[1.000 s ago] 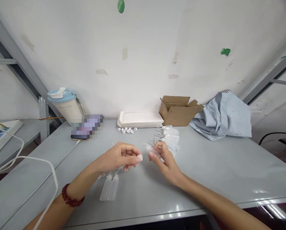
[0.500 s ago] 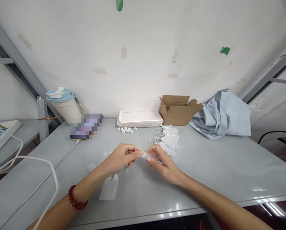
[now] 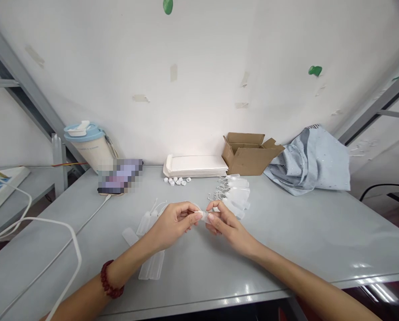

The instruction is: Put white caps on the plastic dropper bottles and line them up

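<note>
Only the head view here, and it's a grey table (image 3: 286,249) pushed up against a scuffed white wall (image 3: 202,49). The tabletop is kinda shiny, with light glinting along the front edge at lower middle. Old tape (image 3: 173,72) bits are stuck on the wall, plus a green patch (image 3: 315,71) at upper right and another at top center. Metal bars (image 3: 27,87) slant down both sides of the frame.

Dead center, the bottle (image 3: 205,216) is up between both hands, mostly covered by fingers. The left hand (image 3: 177,223) has a closed pinch on its whitish end, and the right hand (image 3: 231,229) pinches the clear part, thumb in close, index finger arched above.

More clear bottles (image 3: 152,266) lie left of center, partly behind the left forearm, and a bunch with strings (image 3: 219,189) is piled just right of center. Caps (image 3: 177,181) sit loose in front of a white stack (image 3: 197,166) at the wall. Right of that: open box (image 3: 251,161), then a crumpled blue-grey cloth (image 3: 316,165). Middle left has a cup (image 3: 91,149) and a pixelated phone (image 3: 121,177) on a white cable (image 3: 89,219). Power strip (image 3: 6,189) at far left.
</note>
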`<action>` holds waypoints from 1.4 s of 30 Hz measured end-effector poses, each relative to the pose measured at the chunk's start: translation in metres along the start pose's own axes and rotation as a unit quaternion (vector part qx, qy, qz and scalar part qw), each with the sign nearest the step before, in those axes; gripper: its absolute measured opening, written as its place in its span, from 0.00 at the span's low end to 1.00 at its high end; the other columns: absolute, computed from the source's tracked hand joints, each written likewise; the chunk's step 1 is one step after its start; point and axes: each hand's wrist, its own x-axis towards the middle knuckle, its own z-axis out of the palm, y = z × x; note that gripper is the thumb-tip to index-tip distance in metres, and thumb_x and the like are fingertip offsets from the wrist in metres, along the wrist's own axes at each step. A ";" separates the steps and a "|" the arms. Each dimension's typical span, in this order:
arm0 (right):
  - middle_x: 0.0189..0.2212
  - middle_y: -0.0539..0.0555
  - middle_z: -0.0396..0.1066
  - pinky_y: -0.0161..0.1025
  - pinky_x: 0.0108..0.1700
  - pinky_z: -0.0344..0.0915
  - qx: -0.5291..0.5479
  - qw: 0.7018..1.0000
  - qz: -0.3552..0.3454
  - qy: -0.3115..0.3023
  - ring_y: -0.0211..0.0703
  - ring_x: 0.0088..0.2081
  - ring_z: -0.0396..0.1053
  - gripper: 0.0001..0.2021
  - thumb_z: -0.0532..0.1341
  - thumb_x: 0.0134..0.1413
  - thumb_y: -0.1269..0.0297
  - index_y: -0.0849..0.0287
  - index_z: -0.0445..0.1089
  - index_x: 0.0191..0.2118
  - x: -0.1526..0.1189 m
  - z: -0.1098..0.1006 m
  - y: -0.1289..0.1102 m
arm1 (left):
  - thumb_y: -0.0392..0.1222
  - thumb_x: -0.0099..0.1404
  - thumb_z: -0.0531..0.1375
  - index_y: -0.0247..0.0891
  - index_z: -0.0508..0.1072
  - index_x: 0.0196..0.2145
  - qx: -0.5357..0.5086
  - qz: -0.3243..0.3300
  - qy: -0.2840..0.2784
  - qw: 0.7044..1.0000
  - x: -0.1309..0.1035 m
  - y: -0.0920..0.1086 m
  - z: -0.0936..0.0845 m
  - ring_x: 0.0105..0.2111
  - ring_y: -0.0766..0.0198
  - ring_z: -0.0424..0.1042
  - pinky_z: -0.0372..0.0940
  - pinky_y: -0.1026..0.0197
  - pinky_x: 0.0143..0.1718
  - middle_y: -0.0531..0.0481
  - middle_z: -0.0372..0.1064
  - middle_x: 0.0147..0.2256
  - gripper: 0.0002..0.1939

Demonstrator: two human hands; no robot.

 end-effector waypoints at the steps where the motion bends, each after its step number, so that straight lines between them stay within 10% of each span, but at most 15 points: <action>1: 0.21 0.43 0.52 0.33 0.29 0.51 0.026 1.000 0.009 -0.011 0.33 0.23 0.50 0.15 0.54 0.57 0.50 0.55 0.53 0.39 0.001 -0.001 0.000 | 0.47 0.62 0.56 0.36 0.72 0.31 0.002 0.003 0.001 1.000 0.000 -0.001 0.000 0.22 0.69 0.62 0.61 0.67 0.24 0.53 0.65 0.25 0.12; 9: 0.19 0.41 0.49 0.32 0.26 0.50 0.133 0.984 0.110 -0.049 0.30 0.20 0.48 0.14 0.57 0.56 0.52 0.56 0.56 0.36 0.006 -0.011 0.000 | 0.39 0.61 0.56 0.35 0.74 0.36 0.091 0.079 0.007 0.993 0.001 -0.004 0.001 0.26 0.67 0.68 0.65 0.64 0.31 0.49 0.72 0.31 0.08; 21: 0.20 0.42 0.54 0.33 0.27 0.51 0.016 0.999 0.022 -0.030 0.32 0.22 0.50 0.15 0.55 0.57 0.50 0.56 0.53 0.40 0.005 -0.008 0.000 | 0.49 0.62 0.54 0.34 0.68 0.23 -0.010 -0.034 -0.007 0.999 0.003 -0.001 0.003 0.21 0.68 0.66 0.63 0.66 0.25 0.54 0.65 0.21 0.17; 29: 0.19 0.41 0.47 0.31 0.25 0.50 0.040 0.998 0.041 -0.034 0.32 0.22 0.47 0.14 0.55 0.57 0.50 0.55 0.55 0.39 0.005 -0.010 0.001 | 0.41 0.63 0.53 0.37 0.73 0.38 0.142 0.105 0.015 0.984 -0.002 -0.002 0.002 0.33 0.63 0.68 0.65 0.63 0.36 0.47 0.70 0.34 0.11; 37: 0.19 0.41 0.49 0.32 0.26 0.51 0.007 0.999 0.035 -0.026 0.32 0.23 0.48 0.15 0.54 0.57 0.49 0.55 0.53 0.40 0.004 -0.007 -0.003 | 0.50 0.66 0.49 0.35 0.69 0.26 0.076 -0.006 0.002 0.997 0.001 -0.001 0.006 0.24 0.67 0.66 0.62 0.66 0.26 0.52 0.66 0.24 0.19; 42: 0.19 0.41 0.48 0.31 0.25 0.49 0.017 0.999 0.042 -0.031 0.32 0.22 0.46 0.15 0.54 0.57 0.50 0.55 0.53 0.40 0.003 -0.008 -0.002 | 0.45 0.66 0.50 0.35 0.70 0.31 0.100 0.040 -0.013 0.994 -0.001 -0.002 0.007 0.27 0.67 0.65 0.62 0.66 0.29 0.51 0.68 0.28 0.13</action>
